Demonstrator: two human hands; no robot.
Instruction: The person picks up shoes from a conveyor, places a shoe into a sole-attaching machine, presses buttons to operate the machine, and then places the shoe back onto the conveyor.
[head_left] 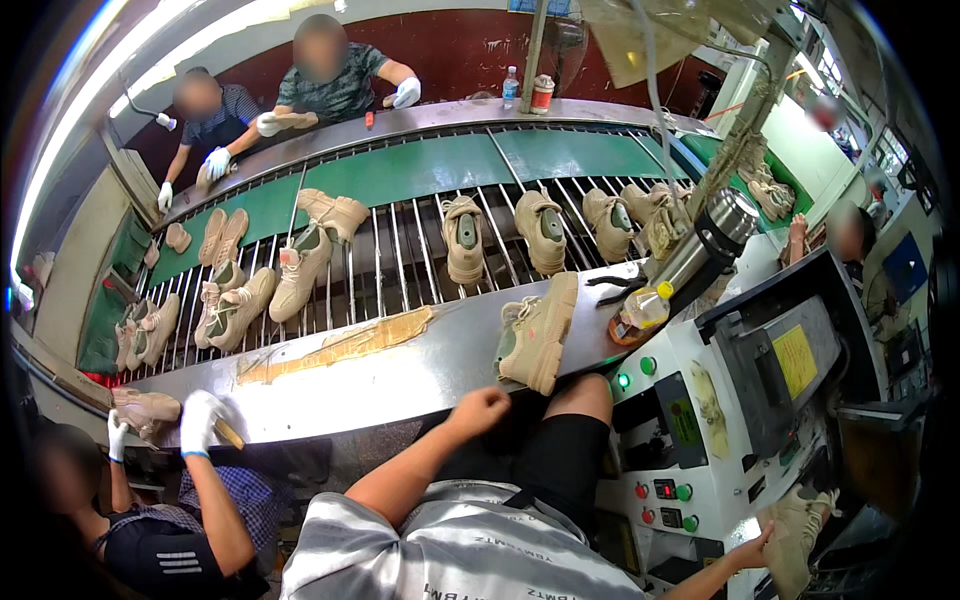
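Observation:
My left hand (pixel 479 411) is curled closed above the near edge of the metal ledge, with nothing visible in it. Just beyond it a beige chunky-soled shoe (pixel 541 335) lies tipped on the ledge, its sole facing right. At the lower right my right hand (pixel 752 549) grips another beige shoe (pixel 797 540) with loose laces, beside the white machine. Part of that hand is hidden by the shoe.
Several beige shoes stand on the roller conveyor (pixel 400 260) beyond the ledge. Pliers (pixel 615 286), a bottle (pixel 640 314) and a steel flask (pixel 706 238) sit near the control machine (pixel 660 420). Gloved co-workers stand across the line and at left.

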